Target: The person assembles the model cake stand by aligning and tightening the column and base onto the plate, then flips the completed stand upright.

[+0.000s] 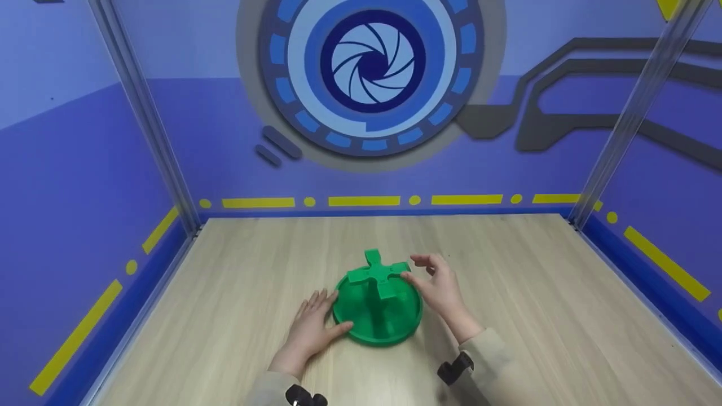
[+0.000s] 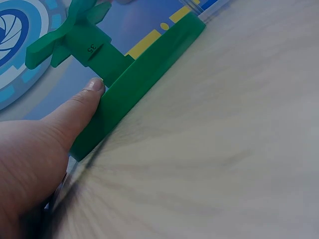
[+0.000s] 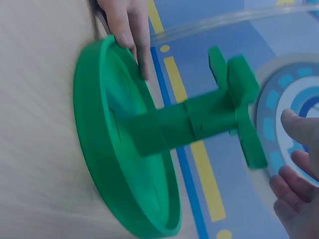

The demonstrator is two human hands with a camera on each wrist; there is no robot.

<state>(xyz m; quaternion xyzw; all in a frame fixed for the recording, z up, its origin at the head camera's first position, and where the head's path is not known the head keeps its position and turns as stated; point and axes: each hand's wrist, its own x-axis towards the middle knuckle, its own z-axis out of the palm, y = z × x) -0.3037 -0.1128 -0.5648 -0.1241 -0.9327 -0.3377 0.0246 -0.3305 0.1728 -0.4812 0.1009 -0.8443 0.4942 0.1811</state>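
Note:
A green round dish (image 1: 383,332) with a raised rim lies on the table. From its middle rises a green post (image 3: 174,127), topped by a four-armed green cross piece (image 1: 379,273). My left hand (image 1: 310,332) rests at the dish's left edge, its fingers along the outside and its thumb (image 2: 82,102) stretched onto the rim. To the right of the cross piece is my right hand (image 1: 440,285), its fingers loosely bent and apart from the thumb. In the right wrist view, a gap shows between this hand (image 3: 301,174) and the cross arms.
The pale wooden tabletop (image 1: 254,259) is enclosed by blue printed panels (image 1: 197,129) at the back and sides. Metal posts (image 1: 152,113) stand at the back corners. A black wrist device (image 1: 456,368) sits on the right sleeve, another (image 1: 304,396) on the left.

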